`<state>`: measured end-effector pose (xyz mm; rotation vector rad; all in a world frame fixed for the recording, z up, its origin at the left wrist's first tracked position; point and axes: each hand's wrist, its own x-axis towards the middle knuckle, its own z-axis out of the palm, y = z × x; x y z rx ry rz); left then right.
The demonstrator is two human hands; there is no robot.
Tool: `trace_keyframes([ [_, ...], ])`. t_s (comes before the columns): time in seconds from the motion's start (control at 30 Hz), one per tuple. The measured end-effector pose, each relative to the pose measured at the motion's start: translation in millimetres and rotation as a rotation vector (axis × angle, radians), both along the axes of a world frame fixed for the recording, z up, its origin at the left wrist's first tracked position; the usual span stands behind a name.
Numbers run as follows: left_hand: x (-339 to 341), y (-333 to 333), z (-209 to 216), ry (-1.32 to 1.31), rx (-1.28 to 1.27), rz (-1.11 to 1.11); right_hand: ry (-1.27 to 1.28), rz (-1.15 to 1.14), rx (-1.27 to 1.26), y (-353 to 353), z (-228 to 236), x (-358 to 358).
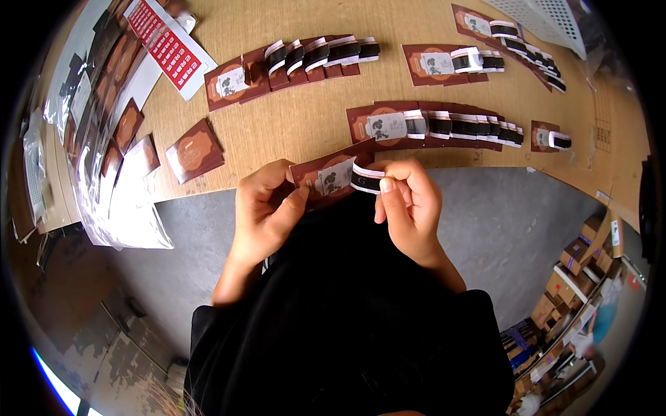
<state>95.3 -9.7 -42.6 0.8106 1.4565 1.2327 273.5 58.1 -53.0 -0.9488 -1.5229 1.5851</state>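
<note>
My left hand (267, 204) grips a brown printed card (334, 177) by its left end, thumb on the front. The card has a pale panel with a dark drawing and is held at the table's near edge. Between the thumb and fingers of my right hand (411, 208) is a curved black strip with white edges (365, 182), at the card's right end. Whether the strip is attached to the card I cannot tell. Just beyond my hands lies a row of overlapping brown cards (361, 123), each with a similar strip (472, 127).
More overlapping card rows (257, 87) lie farther back, some at the right (430, 64). Loose brown cards (195, 151) and a clear plastic bag (125, 215) are on the left, near a red-and-white sticker sheet (166, 45). A white perforated basket (544, 21) stands back right. Cartons (565, 284) sit on shelving lower right.
</note>
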Motion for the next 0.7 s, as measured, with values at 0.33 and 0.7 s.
trace_keyframes([
  [0.33, 2, 4, -2, 0.085, 0.076, 0.004, -0.073, -0.058, 0.078, 0, 3, -2],
  [0.7, -5, 7, 9, -0.174, 0.057, -0.018, 0.016, 0.003, -0.028, 15, 4, 11],
])
